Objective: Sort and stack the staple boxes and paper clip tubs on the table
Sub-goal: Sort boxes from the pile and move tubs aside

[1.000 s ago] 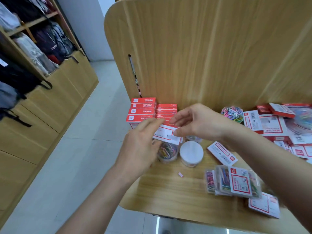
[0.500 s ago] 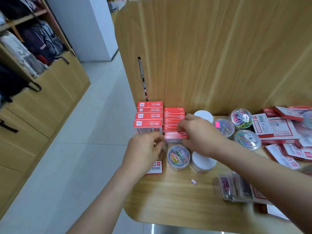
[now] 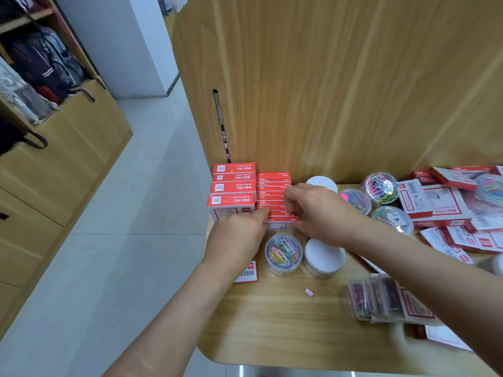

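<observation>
Two groups of red staple boxes stand against the wooden back panel: a taller stack of larger boxes [image 3: 233, 186] on the left and a row of smaller boxes [image 3: 273, 190] beside it. The front small staple box [image 3: 280, 223] of that row is pinched at its left end by my left hand [image 3: 239, 236] and at its right end by my right hand [image 3: 319, 213]. Just in front sit a clear paper clip tub [image 3: 283, 253] with coloured clips and a white-lidded tub [image 3: 324, 257].
More clip tubs [image 3: 381, 187] [image 3: 392, 219] and a white lid [image 3: 321, 182] stand behind my right hand. Loose staple boxes [image 3: 435, 202] pile up at the right. Flat clip packets [image 3: 381, 300] lie near the front. Another box [image 3: 246, 272] lies under my left wrist at the table's left edge.
Both hands carried a small staple box down from mid-air and set it at the front of the small-box row. They now hold its two ends there.
</observation>
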